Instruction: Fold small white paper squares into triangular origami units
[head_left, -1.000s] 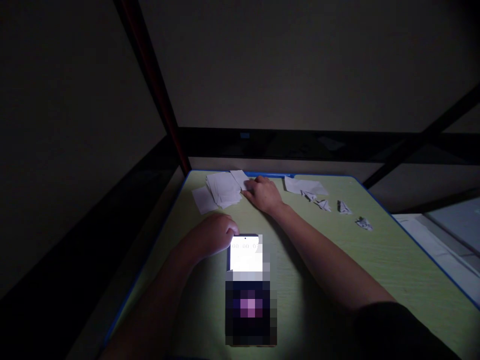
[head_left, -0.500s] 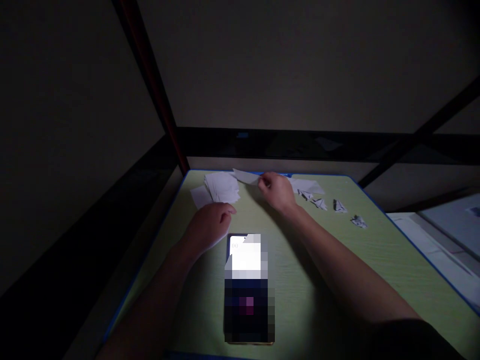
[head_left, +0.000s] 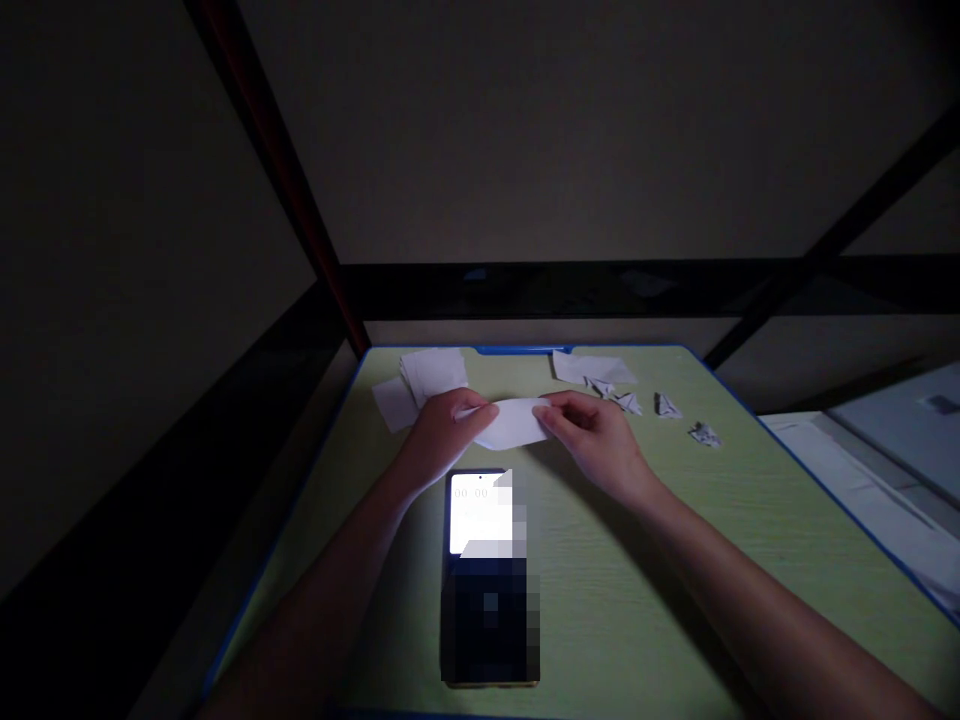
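A small white sheet of paper [head_left: 513, 424] is stretched between my two hands above the table, its lower edge bowed. My left hand [head_left: 444, 425] pinches its left end with the thumb on top. At the right end, my right hand [head_left: 592, 435] grips it between thumb and fingers. Just behind my left hand lies a stack of white paper sheets [head_left: 433, 372], with one sheet sticking out at its left. Beyond my right hand are a loose piece of paper [head_left: 592, 368] and several small folded paper pieces [head_left: 666, 405].
A phone [head_left: 481, 515] with a lit screen lies in front of my hands, partly pixelated. The green table [head_left: 750, 540] has a blue rim and stands close to a dark wall. Papers and a flat grey object [head_left: 900, 420] are at the right.
My right hand has brought the paper from the table's far side nearer to me. My left hand has moved up and right and taken hold of its other end.
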